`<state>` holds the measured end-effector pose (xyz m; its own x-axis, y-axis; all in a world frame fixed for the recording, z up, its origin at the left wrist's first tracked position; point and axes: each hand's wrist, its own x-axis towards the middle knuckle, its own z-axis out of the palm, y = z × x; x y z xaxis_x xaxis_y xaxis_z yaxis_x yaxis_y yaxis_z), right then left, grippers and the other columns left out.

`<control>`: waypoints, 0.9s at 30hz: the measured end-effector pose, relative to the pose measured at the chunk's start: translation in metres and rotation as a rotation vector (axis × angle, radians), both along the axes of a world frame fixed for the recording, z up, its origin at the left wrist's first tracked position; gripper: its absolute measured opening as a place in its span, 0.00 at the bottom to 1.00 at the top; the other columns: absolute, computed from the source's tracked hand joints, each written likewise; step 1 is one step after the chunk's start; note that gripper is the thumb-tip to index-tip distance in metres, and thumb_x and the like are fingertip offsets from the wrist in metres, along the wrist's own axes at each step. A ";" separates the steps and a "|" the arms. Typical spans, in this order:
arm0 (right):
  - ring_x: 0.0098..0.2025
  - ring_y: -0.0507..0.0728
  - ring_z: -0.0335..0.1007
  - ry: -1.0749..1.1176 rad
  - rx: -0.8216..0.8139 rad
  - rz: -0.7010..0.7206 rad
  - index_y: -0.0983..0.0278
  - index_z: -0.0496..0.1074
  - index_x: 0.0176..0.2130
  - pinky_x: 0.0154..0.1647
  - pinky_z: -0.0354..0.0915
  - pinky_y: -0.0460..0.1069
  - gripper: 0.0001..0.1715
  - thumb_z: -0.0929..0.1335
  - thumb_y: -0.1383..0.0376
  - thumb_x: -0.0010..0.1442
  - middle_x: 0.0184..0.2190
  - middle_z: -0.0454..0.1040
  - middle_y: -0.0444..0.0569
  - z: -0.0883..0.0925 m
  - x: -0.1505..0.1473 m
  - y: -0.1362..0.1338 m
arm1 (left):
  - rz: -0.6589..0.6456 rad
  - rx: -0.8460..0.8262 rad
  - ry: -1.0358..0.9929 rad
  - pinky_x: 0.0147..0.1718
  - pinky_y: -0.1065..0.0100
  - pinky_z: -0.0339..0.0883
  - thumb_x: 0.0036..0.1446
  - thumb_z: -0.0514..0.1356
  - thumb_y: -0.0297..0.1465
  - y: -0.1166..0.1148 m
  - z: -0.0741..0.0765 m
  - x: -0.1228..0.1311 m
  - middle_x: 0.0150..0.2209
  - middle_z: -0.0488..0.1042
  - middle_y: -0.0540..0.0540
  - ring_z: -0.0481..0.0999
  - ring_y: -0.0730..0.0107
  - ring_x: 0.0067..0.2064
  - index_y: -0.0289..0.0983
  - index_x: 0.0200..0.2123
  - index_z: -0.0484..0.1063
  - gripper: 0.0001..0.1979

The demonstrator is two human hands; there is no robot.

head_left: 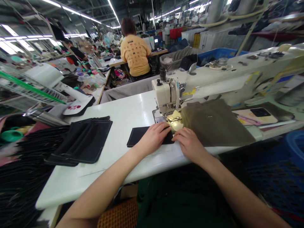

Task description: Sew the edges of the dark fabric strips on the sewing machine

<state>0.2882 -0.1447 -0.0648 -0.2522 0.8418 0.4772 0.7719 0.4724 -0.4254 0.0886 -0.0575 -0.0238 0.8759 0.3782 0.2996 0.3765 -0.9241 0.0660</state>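
A small dark fabric piece [137, 135] lies on the white sewing table [118, 117], its right end running under the presser foot [174, 119] of a white sewing machine [213, 79]. My left hand [153, 137] rests flat on that piece, fingers stretched toward the needle. My right hand [188, 144] lies beside it, fingers curled down on the fabric edge just below the lit needle plate. An olive-brown cloth [213, 122] is spread to the right of the foot.
A stack of dark cut pieces [83, 139] lies at the table's left, with more dark fabric [21, 177] piled beyond the edge. A phone [260, 112] rests right of the machine. A person in a yellow shirt [135, 53] sits ahead. A blue crate [285, 171] stands at lower right.
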 end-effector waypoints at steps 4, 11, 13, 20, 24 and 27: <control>0.46 0.59 0.67 0.015 -0.001 -0.006 0.62 0.74 0.41 0.58 0.58 0.59 0.15 0.61 0.76 0.63 0.40 0.74 0.51 0.002 0.000 -0.001 | 0.008 -0.084 -0.097 0.60 0.48 0.67 0.67 0.54 0.28 0.011 -0.013 -0.004 0.57 0.69 0.36 0.68 0.54 0.61 0.35 0.60 0.65 0.19; 0.48 0.61 0.66 0.043 -0.044 -0.011 0.62 0.72 0.44 0.56 0.60 0.59 0.16 0.62 0.75 0.61 0.42 0.73 0.52 0.006 -0.001 0.000 | 0.033 -0.147 -0.148 0.63 0.46 0.63 0.69 0.51 0.30 0.011 -0.023 -0.008 0.62 0.63 0.33 0.63 0.52 0.65 0.35 0.64 0.60 0.21; 0.48 0.61 0.66 0.031 -0.041 -0.011 0.62 0.72 0.43 0.57 0.60 0.60 0.15 0.62 0.75 0.60 0.42 0.72 0.52 0.006 -0.002 0.000 | 0.036 -0.156 -0.155 0.63 0.45 0.62 0.69 0.51 0.31 0.011 -0.023 -0.008 0.63 0.63 0.34 0.62 0.51 0.66 0.37 0.65 0.58 0.22; 0.47 0.60 0.66 0.010 -0.020 0.027 0.63 0.72 0.39 0.60 0.57 0.60 0.14 0.61 0.76 0.61 0.41 0.73 0.51 0.005 -0.001 -0.001 | 0.047 -0.143 -0.134 0.62 0.43 0.63 0.69 0.51 0.32 0.012 -0.025 -0.007 0.61 0.65 0.33 0.62 0.50 0.66 0.36 0.65 0.59 0.22; 0.47 0.59 0.67 -0.041 0.016 0.039 0.63 0.73 0.39 0.62 0.55 0.61 0.13 0.62 0.75 0.61 0.41 0.75 0.51 0.007 -0.001 -0.003 | 0.010 -0.062 -0.106 0.62 0.43 0.62 0.69 0.51 0.30 0.010 -0.021 -0.008 0.61 0.67 0.35 0.62 0.51 0.66 0.35 0.62 0.63 0.20; 0.50 0.59 0.67 -0.069 0.031 0.061 0.63 0.73 0.39 0.64 0.53 0.61 0.14 0.62 0.76 0.63 0.44 0.76 0.51 0.007 -0.003 -0.006 | -0.026 0.000 -0.049 0.62 0.44 0.63 0.70 0.51 0.29 0.009 -0.018 -0.007 0.57 0.72 0.36 0.68 0.53 0.62 0.34 0.59 0.67 0.18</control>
